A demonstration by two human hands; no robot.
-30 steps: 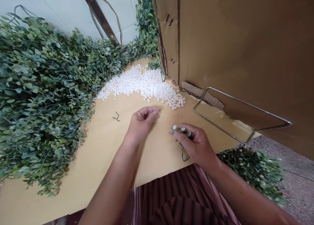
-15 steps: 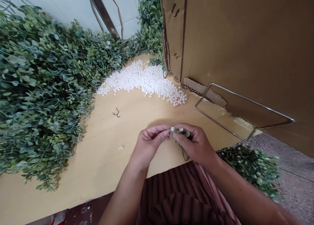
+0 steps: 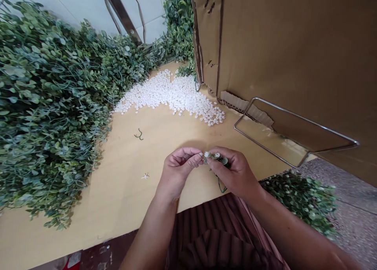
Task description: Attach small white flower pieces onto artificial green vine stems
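Note:
My right hand (image 3: pixel 235 169) is closed on a small artificial leaf sprig (image 3: pixel 224 160) with white bead-like pieces on its tips and a dark green stem (image 3: pixel 221 185) hanging below. My left hand (image 3: pixel 179 168) pinches a small white bead (image 3: pixel 201 154) between thumb and forefinger, close beside the sprig's tip. Both hands meet just above the near part of the tabletop (image 3: pixel 123 199). Beyond them lies a wide heap of small white beads (image 3: pixel 173 91). Part of the sprig is hidden behind my right fingers.
A large mass of artificial greenery (image 3: pixel 53 105) covers the left side. At right stand a cardboard box (image 3: pixel 288 57) and a bent metal wire frame (image 3: pixel 265 152). Another leafy bunch (image 3: pixel 300 203) is below the right edge. Green stem scrap (image 3: pixel 139 135) and white scrap (image 3: pixel 145 176) lie on the table.
My left fingers have drawn slightly left from the sprig, and a white bead now shows at their tips. My right hand keeps its hold almost unmoved.

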